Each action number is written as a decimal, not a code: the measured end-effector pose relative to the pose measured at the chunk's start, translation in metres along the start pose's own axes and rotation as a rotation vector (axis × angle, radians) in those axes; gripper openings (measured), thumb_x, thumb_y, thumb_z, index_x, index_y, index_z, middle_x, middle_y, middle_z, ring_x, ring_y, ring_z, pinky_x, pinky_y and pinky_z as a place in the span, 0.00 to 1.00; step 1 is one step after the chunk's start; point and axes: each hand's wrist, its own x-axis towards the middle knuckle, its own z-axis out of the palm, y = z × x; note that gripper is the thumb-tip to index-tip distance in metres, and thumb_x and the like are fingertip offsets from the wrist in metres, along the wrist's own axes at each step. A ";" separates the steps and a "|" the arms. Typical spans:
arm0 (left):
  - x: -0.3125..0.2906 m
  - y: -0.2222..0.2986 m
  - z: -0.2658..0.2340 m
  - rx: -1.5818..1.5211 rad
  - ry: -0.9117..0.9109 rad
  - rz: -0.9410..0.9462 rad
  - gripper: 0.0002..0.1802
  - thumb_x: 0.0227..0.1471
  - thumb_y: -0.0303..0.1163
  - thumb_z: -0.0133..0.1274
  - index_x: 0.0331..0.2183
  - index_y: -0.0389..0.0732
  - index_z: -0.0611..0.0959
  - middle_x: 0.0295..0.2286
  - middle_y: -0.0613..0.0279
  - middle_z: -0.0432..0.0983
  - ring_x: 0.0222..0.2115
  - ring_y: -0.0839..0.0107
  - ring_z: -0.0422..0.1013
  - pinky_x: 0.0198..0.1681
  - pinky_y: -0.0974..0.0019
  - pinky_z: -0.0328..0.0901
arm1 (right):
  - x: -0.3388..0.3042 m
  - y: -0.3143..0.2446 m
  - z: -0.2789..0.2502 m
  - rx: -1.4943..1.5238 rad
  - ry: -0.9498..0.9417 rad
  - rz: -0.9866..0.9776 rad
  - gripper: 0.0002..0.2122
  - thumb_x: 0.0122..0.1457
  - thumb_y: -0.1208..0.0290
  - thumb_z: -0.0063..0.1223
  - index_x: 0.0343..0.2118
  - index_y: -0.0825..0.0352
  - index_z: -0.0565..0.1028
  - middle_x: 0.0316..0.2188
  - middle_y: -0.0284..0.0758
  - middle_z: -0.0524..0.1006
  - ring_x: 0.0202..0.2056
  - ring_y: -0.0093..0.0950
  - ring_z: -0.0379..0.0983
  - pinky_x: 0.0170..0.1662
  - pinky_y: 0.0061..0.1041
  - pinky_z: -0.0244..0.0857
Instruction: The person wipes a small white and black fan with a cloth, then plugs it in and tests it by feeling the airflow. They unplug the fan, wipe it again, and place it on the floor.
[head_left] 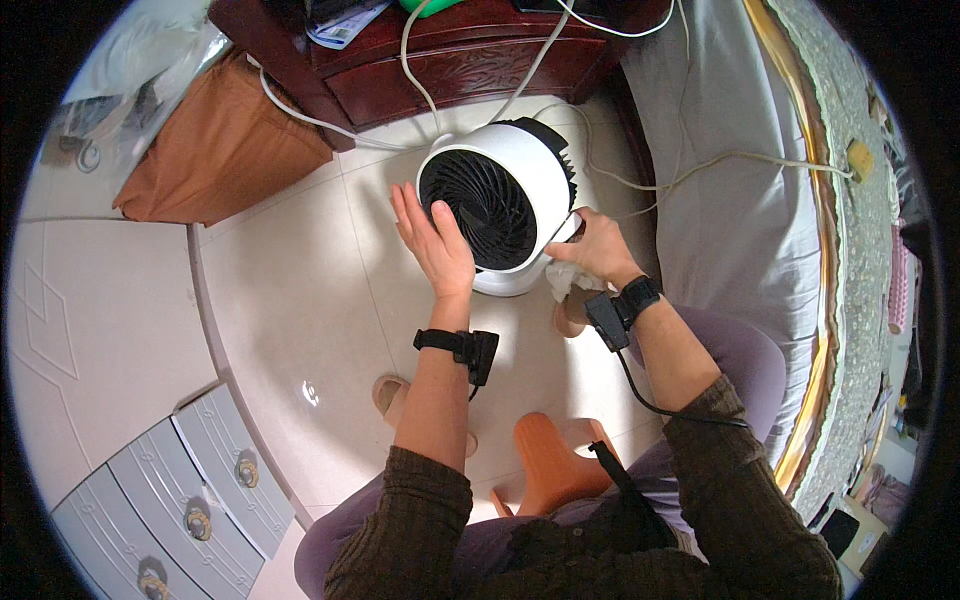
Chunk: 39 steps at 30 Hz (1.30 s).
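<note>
A round white fan (545,178) with a black spiral grille stands tilted on the tiled floor in front of me. My left hand (435,250) is at the grille's left side, open, with its fingers stretched out and holding nothing. At the fan's right lower rim, my right hand (600,248) is closed, with a crumpled white cloth (572,280) showing under its fingers. Part of the cloth is hidden by that hand, and its fingertips are against the fan's side. Both wrists wear black straps with small boxes.
Behind the fan stands a dark red wooden cabinet (430,75), with white cables (640,187) trailing nearby. A brown bag (235,140) sits at the far left, above grey drawers (185,490). A bed with a grey sheet (730,180) borders the right. An orange stool (555,465) is below me.
</note>
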 end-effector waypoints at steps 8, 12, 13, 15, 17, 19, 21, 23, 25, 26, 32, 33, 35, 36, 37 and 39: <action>0.003 -0.004 0.004 0.012 0.045 -0.033 0.34 0.67 0.47 0.37 0.62 0.30 0.63 0.65 0.38 0.51 0.67 0.44 0.48 0.68 0.46 0.44 | 0.002 0.002 0.000 0.007 -0.012 -0.005 0.38 0.41 0.49 0.72 0.51 0.75 0.74 0.41 0.50 0.82 0.43 0.42 0.81 0.51 0.34 0.72; 0.000 -0.040 0.003 -0.083 0.247 -0.124 0.24 0.64 0.36 0.45 0.55 0.30 0.70 0.56 0.39 0.65 0.58 0.44 0.61 0.63 0.49 0.53 | 0.002 0.002 0.000 -0.003 0.000 -0.018 0.39 0.41 0.49 0.72 0.51 0.76 0.74 0.40 0.50 0.82 0.43 0.41 0.81 0.51 0.33 0.72; -0.004 -0.052 0.001 -0.026 0.240 -0.180 0.23 0.61 0.34 0.47 0.53 0.30 0.71 0.53 0.40 0.66 0.55 0.45 0.63 0.62 0.49 0.54 | 0.003 0.002 0.000 -0.004 -0.005 -0.011 0.39 0.41 0.49 0.72 0.51 0.76 0.74 0.40 0.50 0.82 0.43 0.41 0.81 0.51 0.33 0.72; -0.019 -0.074 -0.005 0.089 0.227 -0.293 0.20 0.56 0.29 0.52 0.50 0.30 0.72 0.48 0.43 0.69 0.51 0.47 0.66 0.58 0.49 0.57 | 0.004 0.002 -0.001 -0.007 -0.017 0.002 0.39 0.41 0.49 0.72 0.52 0.76 0.74 0.40 0.50 0.82 0.43 0.41 0.81 0.51 0.33 0.72; -0.040 -0.088 -0.006 0.162 0.113 -0.192 0.24 0.46 0.30 0.61 0.46 0.34 0.75 0.44 0.47 0.70 0.48 0.49 0.67 0.54 0.51 0.60 | 0.005 0.003 -0.001 0.028 -0.017 -0.009 0.40 0.41 0.48 0.72 0.51 0.76 0.74 0.40 0.49 0.82 0.42 0.40 0.81 0.51 0.33 0.72; -0.060 -0.091 0.000 0.254 -0.041 -0.126 0.28 0.42 0.34 0.64 0.46 0.37 0.77 0.45 0.49 0.70 0.48 0.49 0.67 0.54 0.51 0.60 | 0.007 0.004 -0.001 0.044 -0.013 -0.010 0.40 0.41 0.48 0.72 0.51 0.76 0.74 0.40 0.49 0.82 0.42 0.40 0.81 0.51 0.33 0.72; -0.070 -0.087 0.011 0.330 -0.038 -0.117 0.29 0.40 0.38 0.67 0.45 0.39 0.78 0.46 0.50 0.70 0.49 0.49 0.66 0.54 0.50 0.59 | 0.007 0.005 0.001 0.046 -0.007 -0.005 0.40 0.41 0.48 0.72 0.51 0.76 0.74 0.40 0.48 0.82 0.42 0.39 0.81 0.51 0.33 0.72; -0.071 -0.080 0.018 0.392 -0.044 -0.102 0.31 0.38 0.41 0.69 0.45 0.40 0.79 0.48 0.52 0.69 0.50 0.50 0.64 0.55 0.49 0.59 | 0.007 0.005 0.003 0.037 0.000 -0.003 0.40 0.41 0.48 0.72 0.51 0.76 0.74 0.40 0.48 0.82 0.42 0.39 0.81 0.51 0.32 0.72; -0.066 -0.076 0.023 0.444 -0.060 -0.080 0.32 0.38 0.44 0.70 0.45 0.40 0.80 0.49 0.53 0.68 0.52 0.50 0.63 0.55 0.47 0.58 | 0.007 0.004 0.005 0.045 0.026 -0.015 0.37 0.41 0.51 0.73 0.49 0.76 0.75 0.38 0.48 0.82 0.40 0.37 0.81 0.48 0.31 0.73; -0.062 -0.075 0.024 0.438 -0.060 -0.095 0.32 0.38 0.44 0.70 0.45 0.41 0.80 0.50 0.54 0.68 0.52 0.50 0.62 0.55 0.47 0.58 | 0.006 0.004 0.006 0.058 0.046 -0.026 0.35 0.41 0.54 0.74 0.47 0.76 0.75 0.36 0.48 0.82 0.37 0.35 0.81 0.46 0.30 0.73; -0.055 -0.083 0.024 0.374 -0.049 -0.074 0.29 0.38 0.43 0.70 0.44 0.44 0.83 0.51 0.57 0.69 0.53 0.51 0.63 0.57 0.48 0.57 | 0.006 0.001 0.003 0.041 0.030 -0.018 0.34 0.41 0.54 0.74 0.46 0.76 0.76 0.36 0.48 0.82 0.37 0.36 0.81 0.45 0.30 0.73; -0.054 -0.086 0.024 0.339 -0.053 -0.051 0.28 0.38 0.43 0.70 0.44 0.45 0.84 0.51 0.58 0.70 0.53 0.51 0.64 0.57 0.49 0.57 | 0.006 0.002 0.002 0.034 0.013 -0.012 0.36 0.41 0.51 0.73 0.48 0.76 0.75 0.37 0.48 0.82 0.39 0.37 0.81 0.48 0.31 0.73; -0.051 -0.091 0.023 0.293 -0.073 -0.005 0.28 0.37 0.42 0.71 0.44 0.45 0.85 0.50 0.58 0.72 0.53 0.51 0.64 0.58 0.50 0.57 | 0.007 0.003 0.002 0.034 0.015 -0.011 0.37 0.41 0.51 0.72 0.48 0.76 0.75 0.38 0.48 0.82 0.39 0.38 0.82 0.48 0.31 0.73; -0.048 -0.093 0.021 0.283 -0.088 0.019 0.28 0.36 0.42 0.71 0.44 0.45 0.85 0.50 0.57 0.72 0.53 0.52 0.65 0.58 0.50 0.58 | 0.007 0.003 0.002 0.042 0.034 -0.015 0.35 0.41 0.53 0.74 0.47 0.76 0.76 0.36 0.48 0.82 0.38 0.36 0.81 0.46 0.31 0.74; -0.046 -0.095 0.019 0.272 -0.103 0.044 0.29 0.36 0.41 0.71 0.44 0.46 0.85 0.50 0.57 0.73 0.53 0.52 0.65 0.58 0.50 0.58 | 0.007 0.003 0.003 0.051 0.047 -0.013 0.33 0.41 0.56 0.75 0.46 0.76 0.76 0.35 0.48 0.82 0.36 0.35 0.81 0.44 0.30 0.74; -0.040 -0.098 0.015 0.240 -0.180 0.091 0.28 0.35 0.41 0.71 0.43 0.46 0.86 0.50 0.57 0.73 0.54 0.53 0.64 0.59 0.50 0.58 | 0.007 0.004 0.003 0.075 0.054 -0.020 0.34 0.41 0.55 0.75 0.46 0.76 0.76 0.35 0.48 0.82 0.36 0.35 0.81 0.44 0.30 0.74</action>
